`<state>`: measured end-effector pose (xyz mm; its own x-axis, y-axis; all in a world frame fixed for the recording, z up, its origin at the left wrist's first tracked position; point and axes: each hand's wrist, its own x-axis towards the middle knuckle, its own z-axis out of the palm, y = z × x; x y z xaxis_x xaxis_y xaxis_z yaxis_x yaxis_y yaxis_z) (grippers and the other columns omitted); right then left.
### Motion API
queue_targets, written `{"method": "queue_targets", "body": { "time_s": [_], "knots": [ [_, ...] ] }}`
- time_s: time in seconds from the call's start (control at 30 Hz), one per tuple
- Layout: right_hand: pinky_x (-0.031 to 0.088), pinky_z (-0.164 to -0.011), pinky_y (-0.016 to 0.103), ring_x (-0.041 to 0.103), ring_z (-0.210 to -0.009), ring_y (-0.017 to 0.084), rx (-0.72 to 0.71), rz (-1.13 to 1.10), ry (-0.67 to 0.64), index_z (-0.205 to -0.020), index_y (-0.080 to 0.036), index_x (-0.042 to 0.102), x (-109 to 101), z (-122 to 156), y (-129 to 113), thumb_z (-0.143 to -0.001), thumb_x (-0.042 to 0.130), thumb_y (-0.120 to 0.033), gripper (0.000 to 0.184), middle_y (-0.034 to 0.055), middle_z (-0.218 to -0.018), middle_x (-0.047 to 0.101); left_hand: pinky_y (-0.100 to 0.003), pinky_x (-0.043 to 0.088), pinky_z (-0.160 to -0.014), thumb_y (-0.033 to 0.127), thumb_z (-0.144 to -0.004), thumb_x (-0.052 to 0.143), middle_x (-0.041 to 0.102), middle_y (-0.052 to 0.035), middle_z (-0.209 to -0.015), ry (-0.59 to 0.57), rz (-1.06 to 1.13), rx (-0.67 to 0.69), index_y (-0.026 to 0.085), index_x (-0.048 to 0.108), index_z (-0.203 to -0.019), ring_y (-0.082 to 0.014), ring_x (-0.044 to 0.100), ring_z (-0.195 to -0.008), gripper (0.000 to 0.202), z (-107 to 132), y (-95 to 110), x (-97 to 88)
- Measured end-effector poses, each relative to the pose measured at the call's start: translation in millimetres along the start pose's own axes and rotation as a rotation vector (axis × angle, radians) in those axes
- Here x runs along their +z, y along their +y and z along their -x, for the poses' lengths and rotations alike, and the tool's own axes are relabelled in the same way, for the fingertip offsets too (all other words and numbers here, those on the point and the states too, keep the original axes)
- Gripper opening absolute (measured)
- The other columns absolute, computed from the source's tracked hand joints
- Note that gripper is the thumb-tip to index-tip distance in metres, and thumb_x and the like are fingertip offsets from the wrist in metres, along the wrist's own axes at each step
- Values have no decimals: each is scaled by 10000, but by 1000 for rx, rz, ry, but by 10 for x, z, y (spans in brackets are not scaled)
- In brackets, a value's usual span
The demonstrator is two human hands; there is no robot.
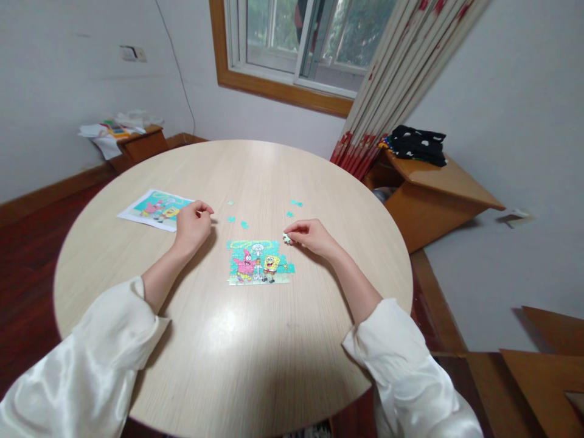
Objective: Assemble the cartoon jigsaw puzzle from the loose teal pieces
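My right hand (312, 236) pinches a small jigsaw piece (286, 238) between thumb and fingers, just off the upper right corner of a partly assembled jigsaw puzzle (258, 263). The puzzle lies flat and shows a pink starfish, a pale figure and a yellow sponge character on turquoise. Its right edge is uneven. My left hand (194, 224) is held with fingers curled, next to a printed picture sheet (155, 208) of the same characters, partly covering its right side. Nothing shows in the left fingers.
Loose turquoise pieces (244, 225) lie behind the puzzle, with more pieces (296, 203) at the back right. All rest on a round wooden table (228, 365). Beyond it stand a stool with papers (141, 143) and a wooden stand (438, 188) with black cloth (417, 146).
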<state>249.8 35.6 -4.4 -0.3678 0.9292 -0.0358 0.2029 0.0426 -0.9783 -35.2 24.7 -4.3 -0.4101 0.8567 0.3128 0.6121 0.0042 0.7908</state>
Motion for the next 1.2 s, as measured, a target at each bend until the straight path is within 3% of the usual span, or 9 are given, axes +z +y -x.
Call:
{"method": "queue_targets", "body": {
  "time_s": [0.37, 0.63, 0.9, 0.97, 1.1, 1.2],
  "knots": [
    [420, -585, 255, 562, -597, 106, 74, 8, -73, -769, -126, 671, -58, 69, -78, -649, 671, -197, 140, 17, -635, 635, -285, 362, -571, 70, -654, 433, 497, 27, -526, -9, 18, -10, 204, 556, -591, -153, 477, -533, 192, -7, -11, 12],
    [452, -701, 287, 595, -748, 136, 7, 133, -118, -858, -138, 727, -81, 70, -128, -730, 604, -176, 181, 86, -862, 701, -289, 389, -602, 67, -641, 430, 512, 20, -531, 2, 16, 1, 207, 542, -572, -163, 513, -570, 193, -4, 2, 5],
    [497, -687, 316, 625, -660, 136, 14, -65, -92, -848, -139, 661, -8, 57, -83, -649, 726, -241, 233, 36, -704, 666, -292, 413, -603, 111, -639, 448, 548, 12, -578, -30, 77, 28, 194, 576, -618, -154, 517, -575, 154, 27, 13, 34],
    [513, -684, 324, 645, -662, 145, -10, -118, -68, -848, -145, 649, 63, 79, -122, -623, 759, -261, 276, 23, -692, 657, -294, 438, -625, 129, -644, 474, 588, -2, -626, -110, 161, 46, 185, 601, -655, -156, 550, -612, 139, 102, 109, 37],
    [542, -681, 337, 663, -665, 152, -53, -150, -12, -816, -159, 651, 246, 147, -222, -589, 803, -305, 310, 21, -711, 663, -334, 486, -665, 246, -719, 571, 626, -29, -650, -481, 382, -19, 165, 642, -798, -177, 607, -648, 133, 334, 374, 36],
    [558, -693, 335, 670, -674, 150, -86, -150, -5, -794, -167, 656, 390, 185, -247, -566, 823, -358, 342, 20, -722, 683, -350, 486, -670, 346, -717, 642, 644, -51, -683, -673, 465, -71, 147, 653, -856, -184, 617, -675, 244, 466, 482, 42]
  ]
}}
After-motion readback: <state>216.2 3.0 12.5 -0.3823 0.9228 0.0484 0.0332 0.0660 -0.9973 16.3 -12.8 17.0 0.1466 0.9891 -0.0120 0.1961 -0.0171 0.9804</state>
